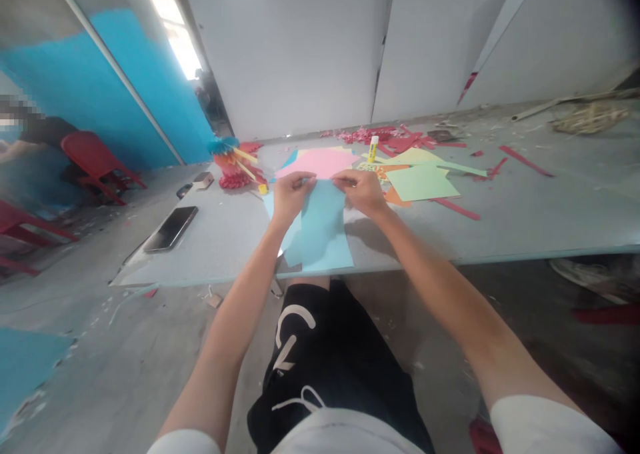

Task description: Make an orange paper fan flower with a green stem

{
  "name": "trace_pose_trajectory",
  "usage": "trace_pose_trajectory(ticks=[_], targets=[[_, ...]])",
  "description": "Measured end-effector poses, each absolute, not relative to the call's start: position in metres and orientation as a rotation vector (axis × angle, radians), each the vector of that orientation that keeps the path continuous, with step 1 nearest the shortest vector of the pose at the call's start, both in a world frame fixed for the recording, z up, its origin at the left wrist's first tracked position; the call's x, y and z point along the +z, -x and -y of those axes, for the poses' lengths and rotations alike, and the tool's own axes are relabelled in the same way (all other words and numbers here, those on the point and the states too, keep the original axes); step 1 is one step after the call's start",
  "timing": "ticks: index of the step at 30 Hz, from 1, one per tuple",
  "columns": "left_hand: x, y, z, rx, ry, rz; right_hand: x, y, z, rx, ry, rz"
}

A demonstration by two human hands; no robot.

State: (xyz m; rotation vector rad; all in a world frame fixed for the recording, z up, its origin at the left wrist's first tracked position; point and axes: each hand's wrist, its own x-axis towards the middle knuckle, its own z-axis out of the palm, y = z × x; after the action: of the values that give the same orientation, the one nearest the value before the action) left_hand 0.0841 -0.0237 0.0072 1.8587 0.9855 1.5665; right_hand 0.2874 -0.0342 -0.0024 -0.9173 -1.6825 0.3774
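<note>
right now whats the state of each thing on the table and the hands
left hand, pinching the top of the blue sheet
right hand, pinching the same sheet
rectangular light blue paper sheet, held, lower end on the table
pink paper sheet, lying flat
white and yellow glue stick, standing upright
flat black smartphone, lying flat, screen up

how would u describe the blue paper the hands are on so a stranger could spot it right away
On the long grey table, look at the near edge, straight in front of the seated person. The light blue paper stretches toward that edge from under the left hand and right hand. Unlike the pink sheet just beyond it or the pale green sheet to its right, it is the one both hands grip.
</note>
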Motion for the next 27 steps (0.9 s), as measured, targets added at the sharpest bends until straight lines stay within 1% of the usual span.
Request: trace_pose_trajectory(ticks=[8, 18, 27], targets=[[0.007, -0.085, 0.025, 1.607, -1.763, -0.926, -0.007, -0.289, 0.024, 0.613, 0.894, 1.500], [0.009, -0.086, 0.030, 1.667, -1.955, -1.031, -0.009, -0.287, 0.022, 0.588, 0.862, 1.501], [0.009, -0.089, 0.035, 1.677, -2.109, -1.113, -0.003, -0.286, 0.036, 0.422, 0.916, 1.570]])
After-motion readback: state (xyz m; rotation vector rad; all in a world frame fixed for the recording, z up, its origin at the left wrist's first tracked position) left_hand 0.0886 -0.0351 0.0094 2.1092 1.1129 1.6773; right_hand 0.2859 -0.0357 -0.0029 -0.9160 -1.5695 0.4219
